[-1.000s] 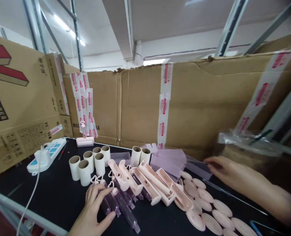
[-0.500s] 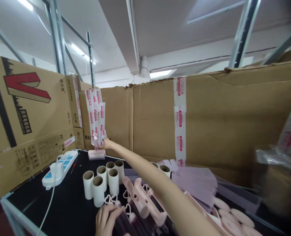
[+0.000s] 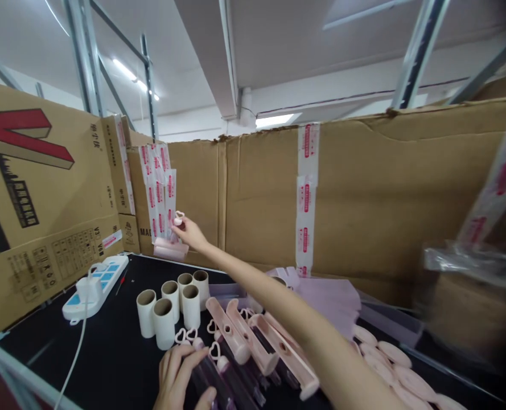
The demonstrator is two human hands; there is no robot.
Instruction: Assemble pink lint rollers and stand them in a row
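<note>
My right hand (image 3: 187,232) is stretched far out at the left and pinches a pink T-shaped piece (image 3: 171,249). It has a heart-shaped loop (image 3: 179,216) at the top, a translucent stem and a wide pink bar below, raised above the black table. My left hand (image 3: 173,376) rests at the near edge of a pile of dark purple translucent handles (image 3: 235,378) with pink heart ends. Its fingers are curved but apart, with thumb and forefinger spread over the handles. Beside the pile lie several pink trough-shaped halves (image 3: 250,337).
Several white cardboard tubes (image 3: 164,324) stand upright left of the pile. A power strip (image 3: 95,287) with its cord lies at far left. Lilac sheets (image 3: 327,299) and pink oval discs (image 3: 393,354) lie to the right. Cardboard walls (image 3: 261,199) enclose the back and left.
My right hand has lifted the pink T-shaped piece off the table and moved it slightly up and right. My left hand stays by the handles; the whole view has shifted a little.
</note>
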